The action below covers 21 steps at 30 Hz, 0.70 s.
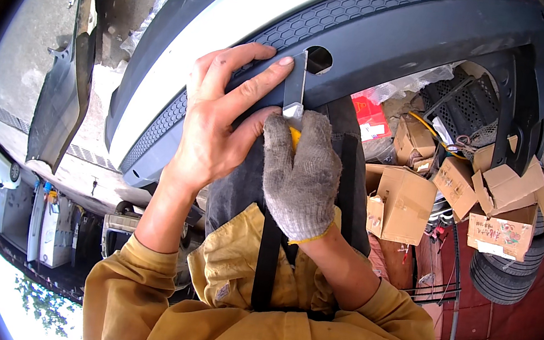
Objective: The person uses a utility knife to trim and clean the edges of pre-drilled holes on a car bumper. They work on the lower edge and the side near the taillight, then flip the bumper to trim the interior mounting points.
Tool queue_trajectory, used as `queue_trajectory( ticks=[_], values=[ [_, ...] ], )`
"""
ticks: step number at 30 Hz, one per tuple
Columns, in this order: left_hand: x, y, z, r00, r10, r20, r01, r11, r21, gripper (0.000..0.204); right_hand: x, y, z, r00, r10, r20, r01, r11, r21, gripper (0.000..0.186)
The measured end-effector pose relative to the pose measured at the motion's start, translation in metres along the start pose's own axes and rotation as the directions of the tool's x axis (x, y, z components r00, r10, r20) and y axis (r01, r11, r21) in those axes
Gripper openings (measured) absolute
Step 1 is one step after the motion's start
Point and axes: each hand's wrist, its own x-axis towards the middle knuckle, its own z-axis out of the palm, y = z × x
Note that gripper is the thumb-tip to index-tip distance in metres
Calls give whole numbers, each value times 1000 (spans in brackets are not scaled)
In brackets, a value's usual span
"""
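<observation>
Your gloved right hand (299, 180) is wrapped around a yellow tool (295, 137), its silvery end at the near edge of the bumper (402, 47). Your bare left hand (219, 112) lies spread against that bumper; cardboard boxes (410, 204) sit beyond, rightward.

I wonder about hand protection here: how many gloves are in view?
1: the grey glove, on the right hand, which grips a yellow tool by the bumper. The left hand is bare. Others could be hidden.
</observation>
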Motion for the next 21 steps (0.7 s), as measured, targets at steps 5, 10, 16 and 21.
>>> queue_trajectory(
  ticks=[5, 10, 16, 21],
  values=[
    [0, 2, 1, 1000, -10, 0, 10, 1000, -17, 58, -2, -1, -2, 999, 38, 6, -38, 999, 27, 25],
    [0, 4, 1, 1000, -9, 14, 9, 1000, -14, 58, -4, 3, -5, 1000, 11, -26, -12, 1000, -7, 24],
    [4, 6, 0, 1000, -4, 30, 4, 1000, -20, 59, -1, 10, -23, 999, -37, 36, 39, 997, -61, 24],
    [3, 2, 0, 999, -40, -7, 40, 995, -88, 59, 13, 11, -19, 983, -183, 23, 184, 983, -27, 25]
  ],
)
